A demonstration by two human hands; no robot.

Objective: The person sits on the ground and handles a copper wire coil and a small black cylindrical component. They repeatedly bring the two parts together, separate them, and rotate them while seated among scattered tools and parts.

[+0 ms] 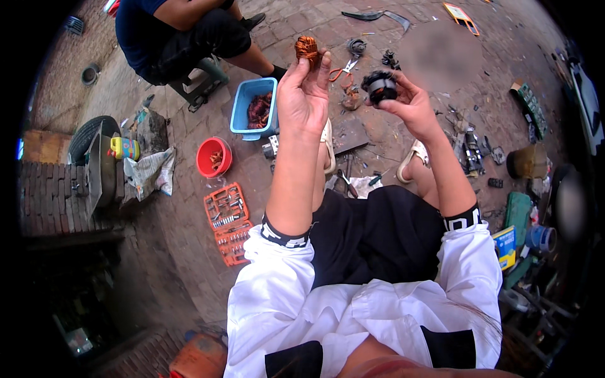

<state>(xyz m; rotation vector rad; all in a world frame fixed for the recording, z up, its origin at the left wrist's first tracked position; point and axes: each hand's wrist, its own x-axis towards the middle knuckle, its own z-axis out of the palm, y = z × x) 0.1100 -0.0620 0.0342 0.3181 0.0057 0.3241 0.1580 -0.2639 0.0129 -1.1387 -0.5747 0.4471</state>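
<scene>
Raised in front of me, my left hand (305, 94) grips a bundle of copper wire (306, 49) between its fingertips. My right hand (411, 107) is closed around a black round motor part (381, 86) with a dark opening in its face. The two held things are apart from each other. Below my left hand on the ground stands a blue basin (254, 135) with dark reddish wire scrap inside. Beyond and between my hands lie orange-handled scissors (343, 74) and another round dark motor part (357, 46).
A red bucket (203, 169) with copper pieces and an orange socket set case (228, 236) are at left. A person (189, 38) sits on a stool (211, 75) at the far left. Metal parts (472, 151) and a brown bucket (528, 162) lie to the right.
</scene>
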